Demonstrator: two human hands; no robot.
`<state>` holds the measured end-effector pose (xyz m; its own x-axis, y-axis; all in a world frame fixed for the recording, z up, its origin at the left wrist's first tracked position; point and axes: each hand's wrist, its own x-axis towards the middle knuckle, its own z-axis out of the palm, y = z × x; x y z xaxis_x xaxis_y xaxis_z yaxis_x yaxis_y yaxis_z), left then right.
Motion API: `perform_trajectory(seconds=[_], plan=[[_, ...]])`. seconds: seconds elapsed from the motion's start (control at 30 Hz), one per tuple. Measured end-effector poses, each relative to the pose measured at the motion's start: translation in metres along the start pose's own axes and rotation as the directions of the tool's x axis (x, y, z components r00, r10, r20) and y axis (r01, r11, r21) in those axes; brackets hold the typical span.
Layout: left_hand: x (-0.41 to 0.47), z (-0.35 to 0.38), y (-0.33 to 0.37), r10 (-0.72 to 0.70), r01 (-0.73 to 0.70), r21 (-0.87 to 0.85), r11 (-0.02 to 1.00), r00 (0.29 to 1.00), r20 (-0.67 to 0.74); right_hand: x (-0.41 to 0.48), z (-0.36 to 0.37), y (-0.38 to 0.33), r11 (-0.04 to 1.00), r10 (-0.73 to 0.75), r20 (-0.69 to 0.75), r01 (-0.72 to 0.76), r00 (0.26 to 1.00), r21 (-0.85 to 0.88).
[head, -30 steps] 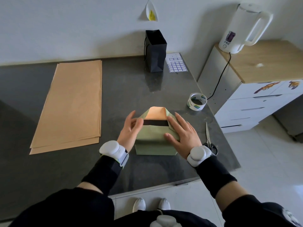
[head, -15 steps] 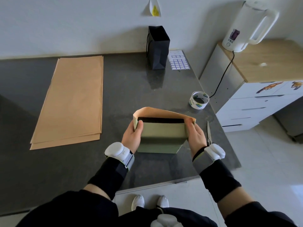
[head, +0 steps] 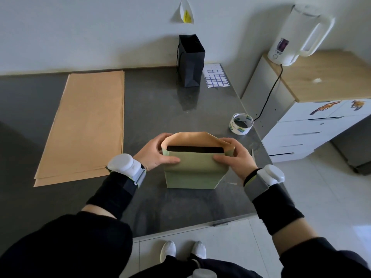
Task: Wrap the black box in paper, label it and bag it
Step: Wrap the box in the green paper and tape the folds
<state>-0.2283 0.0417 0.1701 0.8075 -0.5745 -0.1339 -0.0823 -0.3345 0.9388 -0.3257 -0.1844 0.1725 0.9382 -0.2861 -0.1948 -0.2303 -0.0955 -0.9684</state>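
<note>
My left hand (head: 155,152) curls its fingers round the left end of the green paper (head: 192,171), thumb lying flat across the near face. My right hand (head: 233,155) mirrors it on the right end, so both hands are clamped on the parcel, forearms angled inward. The black box (head: 195,149) shows as a dark strip in the paper's open top, standing near the front of the tabletop (head: 160,109). The black bag (head: 191,59) and label sheet (head: 216,78) sit far back, near the wall.
</note>
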Motion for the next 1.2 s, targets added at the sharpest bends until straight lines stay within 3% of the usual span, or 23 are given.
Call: perform_trajectory(seconds=[0.3,0.53,0.67,0.73,0.8,0.9,1.0,1.1,1.2], plan=[[0.002,0.007,-0.019,0.002,0.002,-0.132,0.991,1.0,0.03,0.003,0.004,0.019,0.976,0.028,0.036,-0.035,0.999,0.215],[0.014,-0.012,-0.008,-0.011,-0.041,0.226,0.973,0.974,0.227,0.009,-0.007,0.019,1.0,-0.012,0.165,0.014,0.986,-0.011],[0.018,-0.016,0.0,-0.038,-0.062,0.353,0.934,0.962,0.27,0.007,-0.006,0.015,0.999,0.033,0.202,-0.024,0.979,-0.048],[0.017,-0.015,0.002,-0.038,-0.068,0.403,0.913,0.967,0.251,0.004,0.0,0.013,0.996,0.033,0.137,-0.021,0.99,-0.083],[0.014,-0.014,0.009,-0.008,-0.098,0.458,0.884,0.975,0.223,-0.001,0.01,0.013,0.988,0.001,-0.021,-0.004,1.0,-0.153],[0.007,-0.011,0.019,0.036,-0.132,0.56,0.818,0.983,0.18,-0.009,0.025,0.014,0.973,-0.05,-0.249,-0.009,0.967,-0.231],[0.001,-0.008,0.019,0.06,-0.137,0.605,0.784,0.987,0.146,-0.017,0.037,0.016,0.971,-0.038,-0.35,-0.048,0.936,-0.235],[-0.004,-0.005,0.013,0.107,-0.109,0.541,0.834,0.994,0.035,-0.02,0.044,0.017,0.966,-0.025,-0.35,-0.068,0.937,-0.25],[-0.023,0.017,0.007,0.004,0.024,0.103,0.994,0.964,-0.266,-0.02,0.047,0.018,0.975,-0.019,-0.327,-0.054,0.945,-0.215]])
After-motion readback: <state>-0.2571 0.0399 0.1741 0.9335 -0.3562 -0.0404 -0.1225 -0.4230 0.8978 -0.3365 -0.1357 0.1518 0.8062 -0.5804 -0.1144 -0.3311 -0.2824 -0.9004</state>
